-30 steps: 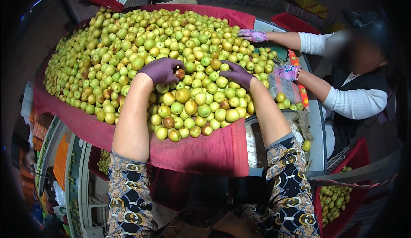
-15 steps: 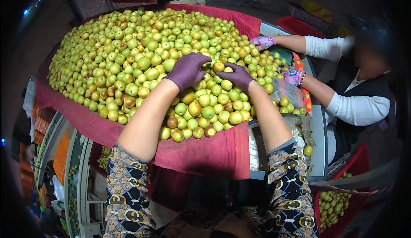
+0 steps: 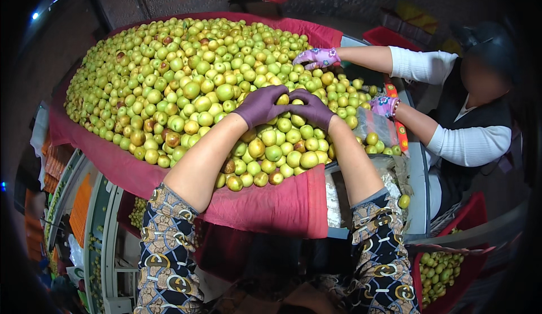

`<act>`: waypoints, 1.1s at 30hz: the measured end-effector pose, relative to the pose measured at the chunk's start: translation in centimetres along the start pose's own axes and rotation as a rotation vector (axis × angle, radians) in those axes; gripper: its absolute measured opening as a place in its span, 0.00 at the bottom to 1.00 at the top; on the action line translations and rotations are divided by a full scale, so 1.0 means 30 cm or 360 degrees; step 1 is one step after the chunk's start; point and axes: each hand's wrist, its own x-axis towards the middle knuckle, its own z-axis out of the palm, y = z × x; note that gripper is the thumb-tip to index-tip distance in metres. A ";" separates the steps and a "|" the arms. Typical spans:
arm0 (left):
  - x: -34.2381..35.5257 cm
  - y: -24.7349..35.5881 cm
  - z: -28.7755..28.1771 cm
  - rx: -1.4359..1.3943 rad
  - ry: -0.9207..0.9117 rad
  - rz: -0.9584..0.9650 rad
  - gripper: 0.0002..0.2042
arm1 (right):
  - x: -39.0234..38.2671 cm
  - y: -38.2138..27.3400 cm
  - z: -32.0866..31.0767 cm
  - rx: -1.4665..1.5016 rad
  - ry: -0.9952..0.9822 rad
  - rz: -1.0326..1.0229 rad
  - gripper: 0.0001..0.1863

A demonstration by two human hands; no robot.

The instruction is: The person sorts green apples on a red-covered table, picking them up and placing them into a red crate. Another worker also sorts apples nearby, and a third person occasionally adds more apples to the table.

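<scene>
1. Now both hands meet on top of the fruit point(image 3: 214, 82) pile, near its front edge.
2. Left hand point(image 3: 261, 106), in a purple glove, is curled and touches a yellow fruit point(image 3: 283, 99) at its fingertips.
3. Right hand point(image 3: 312, 109), also gloved, is curled too, with its fingers on the same fruit, touching the left hand.
4. I cannot tell which hand grips it.
5. Green and yellow fruit cover the desk on a red cloth point(image 3: 271, 206), which hangs over the front edge.
6. Another person's gloved hand point(image 3: 318, 57) rests on the pile's far right side.
7. Their other hand point(image 3: 385, 106) is by a clear bag point(image 3: 374, 125).
8. A red crate point(image 3: 446, 269) with fruit sits low on the right.
</scene>
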 end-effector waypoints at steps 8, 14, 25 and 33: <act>-0.001 0.002 -0.094 -0.0541 0.0403 -0.0054 0.17 | 0.004 0.005 0.047 -0.0385 0.0413 -0.0065 0.25; -0.028 0.130 -0.118 -0.0048 0.0480 0.0041 0.19 | -0.055 -0.037 0.067 -0.0961 0.0395 0.0142 0.28; -0.136 0.395 -0.141 -0.1408 -0.0069 -0.0153 0.16 | -0.175 -0.139 0.107 -0.1150 0.0099 0.0416 0.30; -0.396 0.647 -0.120 -0.2192 -0.0622 -0.0224 0.31 | -0.204 -0.039 0.073 -0.1226 0.0233 0.0087 0.35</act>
